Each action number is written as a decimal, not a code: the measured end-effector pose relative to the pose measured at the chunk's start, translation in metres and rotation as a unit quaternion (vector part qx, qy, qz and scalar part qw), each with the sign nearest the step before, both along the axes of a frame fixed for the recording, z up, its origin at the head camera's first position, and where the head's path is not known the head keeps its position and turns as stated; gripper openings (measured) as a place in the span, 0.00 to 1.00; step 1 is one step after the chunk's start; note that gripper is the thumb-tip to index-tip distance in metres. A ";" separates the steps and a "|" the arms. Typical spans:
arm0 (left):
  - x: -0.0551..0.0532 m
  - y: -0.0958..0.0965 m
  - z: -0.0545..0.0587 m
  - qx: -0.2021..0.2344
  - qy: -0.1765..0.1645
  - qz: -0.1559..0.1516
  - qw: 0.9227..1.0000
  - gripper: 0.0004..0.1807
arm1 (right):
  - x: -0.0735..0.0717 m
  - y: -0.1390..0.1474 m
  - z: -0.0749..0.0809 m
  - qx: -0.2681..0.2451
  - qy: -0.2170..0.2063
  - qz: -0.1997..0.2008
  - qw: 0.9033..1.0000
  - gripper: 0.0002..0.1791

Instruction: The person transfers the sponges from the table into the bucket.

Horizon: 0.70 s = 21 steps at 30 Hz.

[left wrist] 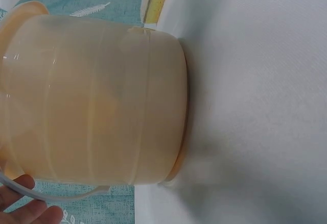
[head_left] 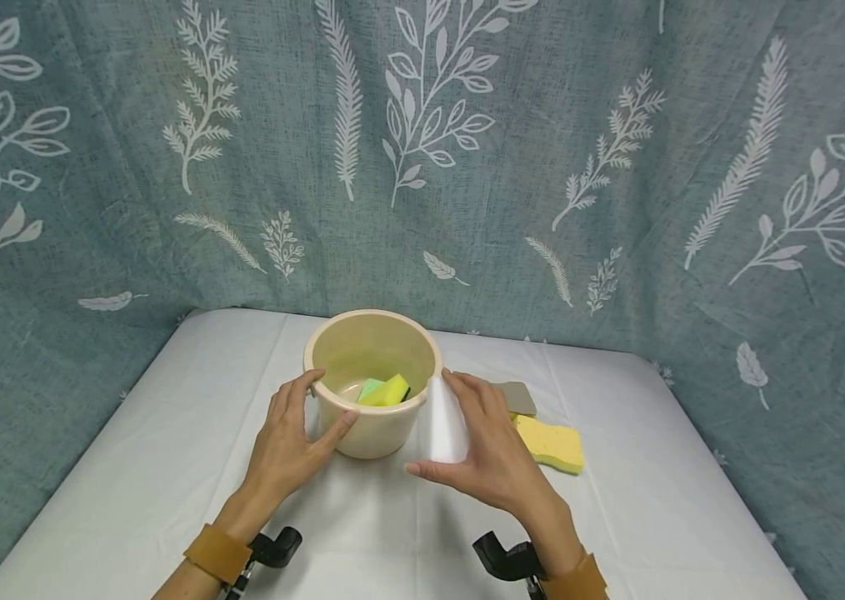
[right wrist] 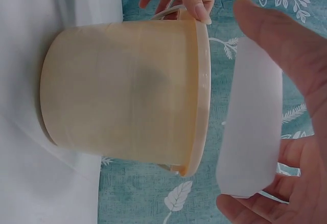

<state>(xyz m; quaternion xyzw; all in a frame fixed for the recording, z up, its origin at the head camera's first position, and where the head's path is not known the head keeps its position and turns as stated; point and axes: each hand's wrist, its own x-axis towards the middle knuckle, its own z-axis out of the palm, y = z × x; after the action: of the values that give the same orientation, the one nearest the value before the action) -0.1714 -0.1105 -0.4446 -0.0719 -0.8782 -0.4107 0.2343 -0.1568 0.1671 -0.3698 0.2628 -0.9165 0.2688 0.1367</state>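
Note:
A cream bucket (head_left: 373, 433) stands upright on the white cloth, a bright yellow sponge (head_left: 391, 392) and a light green piece (head_left: 369, 387) lying at its bottom. My left hand (head_left: 285, 442) grips the bucket's left side, thumb over the near rim; in the left wrist view its fingertips are beside the bucket's handle (left wrist: 76, 197). Between thumb and fingers, my right hand (head_left: 493, 450) holds a white sponge (right wrist: 250, 117), a smooth oblong block. That sponge is beside the bucket's right rim in the head view, and outside the bucket's mouth in the right wrist view.
Right of the bucket, partly behind my right hand, a yellow sponge with a green underside (head_left: 553, 446) lies on the white cloth (head_left: 647, 483). A grey flat piece (head_left: 518, 398) lies just behind it. A teal leaf-patterned curtain (head_left: 280, 150) hangs around the table's back and sides.

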 end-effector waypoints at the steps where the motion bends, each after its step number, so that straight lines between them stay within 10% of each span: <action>1: 0.000 0.000 0.000 0.000 0.001 0.000 1.000 0.43 | -0.001 -0.001 0.001 0.000 -0.004 0.001 1.000 0.64; 21: -0.001 0.001 0.000 -0.002 -0.003 -0.001 1.000 0.43 | -0.030 -0.028 0.013 -0.010 -0.024 0.040 0.999 0.59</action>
<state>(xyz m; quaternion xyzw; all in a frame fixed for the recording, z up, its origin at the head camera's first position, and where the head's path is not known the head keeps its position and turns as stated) -0.1719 -0.1097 -0.4448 -0.0718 -0.8795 -0.4094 0.2317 -0.1870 0.1391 -0.3572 0.2917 -0.9056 0.2892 0.1060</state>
